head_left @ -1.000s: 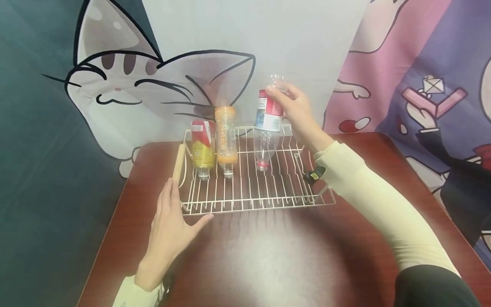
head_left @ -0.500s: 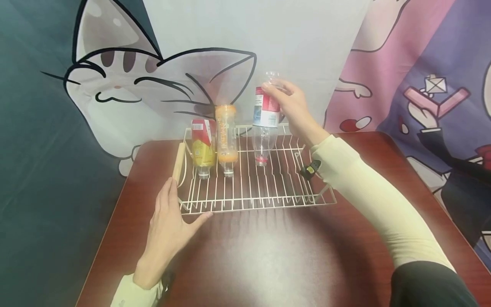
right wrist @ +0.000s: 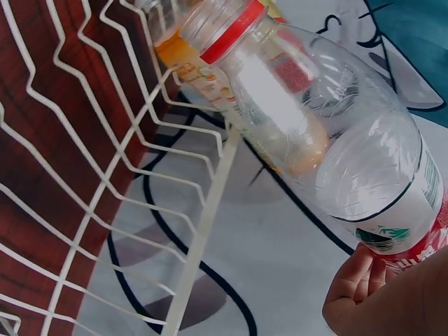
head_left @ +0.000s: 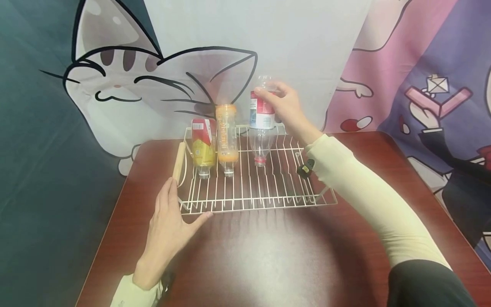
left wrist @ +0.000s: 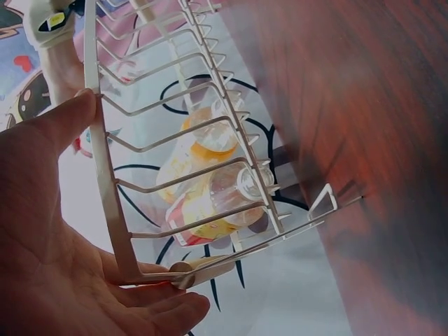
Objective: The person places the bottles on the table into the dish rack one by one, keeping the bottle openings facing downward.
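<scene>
Upside down over the white wire rack (head_left: 245, 200), a clear plastic bottle (head_left: 262, 140) with a red and white label is gripped near its base by my right hand (head_left: 288, 106). Its uncapped neck with a red ring points down at the rack's wires; the right wrist view shows the neck close up. My left hand (head_left: 166, 230) lies along the rack's front left corner, fingers extended by the wooden handle (head_left: 178, 162). In the left wrist view the thumb (left wrist: 77, 112) touches the rack's front rail.
Two more upturned bottles stand in the rack's left part: a red and yellow bottle (head_left: 203, 145) and an orange-labelled bottle (head_left: 227, 136). The rack rests on a reddish-brown table (head_left: 261, 256). A cartoon-printed cloth backdrop (head_left: 299, 38) rises right behind.
My right hand has moved slightly left with the clear bottle, rising a little and then coming down. The left hand stays at the rack's corner.
</scene>
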